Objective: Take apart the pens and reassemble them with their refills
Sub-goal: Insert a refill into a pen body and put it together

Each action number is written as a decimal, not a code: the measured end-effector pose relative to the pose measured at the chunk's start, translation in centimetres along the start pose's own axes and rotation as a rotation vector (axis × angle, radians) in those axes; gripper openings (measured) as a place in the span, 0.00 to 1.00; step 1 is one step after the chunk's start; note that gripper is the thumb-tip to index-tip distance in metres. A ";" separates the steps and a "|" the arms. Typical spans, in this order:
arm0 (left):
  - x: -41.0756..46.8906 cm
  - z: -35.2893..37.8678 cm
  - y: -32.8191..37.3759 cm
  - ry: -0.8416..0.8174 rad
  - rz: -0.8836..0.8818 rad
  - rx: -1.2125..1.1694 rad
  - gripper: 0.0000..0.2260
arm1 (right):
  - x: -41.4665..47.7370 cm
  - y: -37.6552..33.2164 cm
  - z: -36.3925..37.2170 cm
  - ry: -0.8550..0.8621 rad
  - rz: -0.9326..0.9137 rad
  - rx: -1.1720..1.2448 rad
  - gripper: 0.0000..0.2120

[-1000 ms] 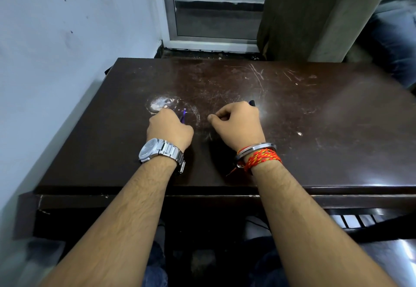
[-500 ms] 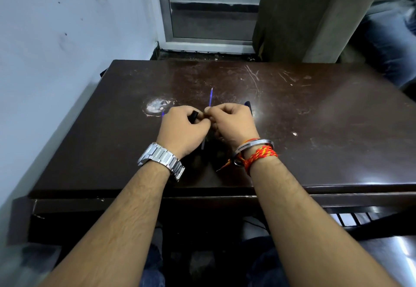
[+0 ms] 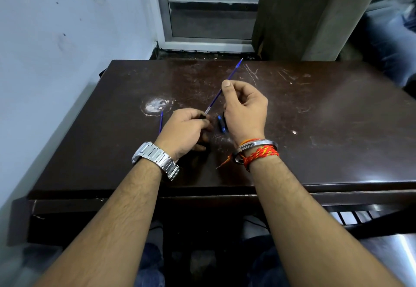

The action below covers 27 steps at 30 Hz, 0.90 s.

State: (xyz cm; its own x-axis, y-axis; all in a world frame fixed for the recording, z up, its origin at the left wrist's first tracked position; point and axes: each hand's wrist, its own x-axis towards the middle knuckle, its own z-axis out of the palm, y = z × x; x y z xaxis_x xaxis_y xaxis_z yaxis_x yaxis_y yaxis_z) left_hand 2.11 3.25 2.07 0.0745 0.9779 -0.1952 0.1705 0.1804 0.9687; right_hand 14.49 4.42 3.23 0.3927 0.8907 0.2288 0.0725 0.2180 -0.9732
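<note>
Fingers of right hand (image 3: 246, 115) pinch blue refill (image 3: 234, 70), those of left hand (image 3: 183, 132) clamp black barrel (image 3: 202, 117), well inside tabletop (image 3: 326, 118) edges.

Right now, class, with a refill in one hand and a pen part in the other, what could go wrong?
1. The right hand pinches the thin refill far from its lower end, which meets the black pen part in the left hand; sideways force might bend it.
2. The small blue piece lying between the hands could be knocked across the table.
</note>
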 end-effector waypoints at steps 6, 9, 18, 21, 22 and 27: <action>0.0 0.2 -0.1 0.020 0.102 -0.055 0.09 | -0.3 0.2 0.3 -0.142 0.083 -0.042 0.06; 0.0 0.4 -0.3 0.045 0.152 -0.070 0.06 | -0.7 0.2 0.6 -0.230 0.137 0.003 0.07; 0.1 0.1 -0.6 0.122 0.261 -0.051 0.04 | -0.6 0.1 0.6 -0.213 0.187 0.088 0.09; 0.3 -0.1 -0.5 0.204 0.239 -0.093 0.05 | 0.0 0.2 0.1 -0.110 0.134 -0.074 0.07; 0.4 -0.2 -0.5 0.235 0.232 -0.104 0.05 | 0.2 0.4 -0.3 -0.085 0.087 -0.220 0.07; 0.4 -0.4 -0.3 0.290 0.209 -0.141 0.05 | 0.1 1.3 -1.1 -0.332 0.043 -0.830 0.06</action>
State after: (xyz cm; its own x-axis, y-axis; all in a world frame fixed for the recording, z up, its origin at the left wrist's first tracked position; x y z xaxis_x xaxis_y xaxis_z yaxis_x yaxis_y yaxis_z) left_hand 1.69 3.63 1.80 -0.1913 0.9807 0.0408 0.0423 -0.0333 0.9985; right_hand 15.59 4.38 1.94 0.1341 0.9891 0.0608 0.7543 -0.0621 -0.6535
